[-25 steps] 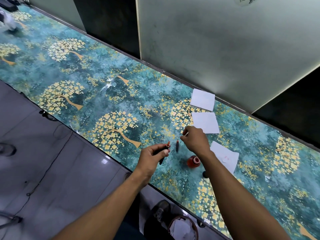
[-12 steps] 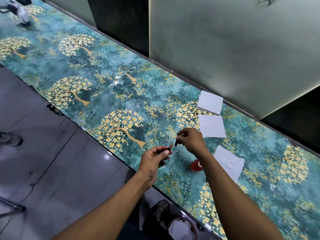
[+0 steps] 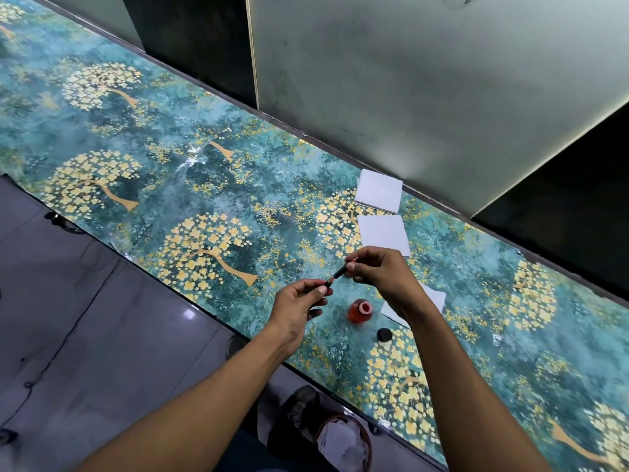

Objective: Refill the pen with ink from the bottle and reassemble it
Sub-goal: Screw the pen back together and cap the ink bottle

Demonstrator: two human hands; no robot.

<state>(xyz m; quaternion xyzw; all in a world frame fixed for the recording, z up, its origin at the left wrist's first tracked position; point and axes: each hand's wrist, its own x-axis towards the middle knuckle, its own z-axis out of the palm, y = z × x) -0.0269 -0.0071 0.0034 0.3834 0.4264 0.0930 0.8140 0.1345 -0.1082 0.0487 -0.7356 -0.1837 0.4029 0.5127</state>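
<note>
Patterned table, open ink bottle, cap, approx. 3 napkins

head-worn, looking down, table close

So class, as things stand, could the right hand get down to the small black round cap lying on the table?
Probably yes: the small black round cap lies bare beside the right forearm, but the right hand pinches the black pen and must release it first.

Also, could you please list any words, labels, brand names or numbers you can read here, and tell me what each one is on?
No text can be read in this view.
ink bottle: no label shows.
black cap: plain top.
white paper sheets: blank.
pen, held between left hand and right hand: too small to show any marking.
wall panel: a dark mark at the top edge, cut off, unreadable.
</note>
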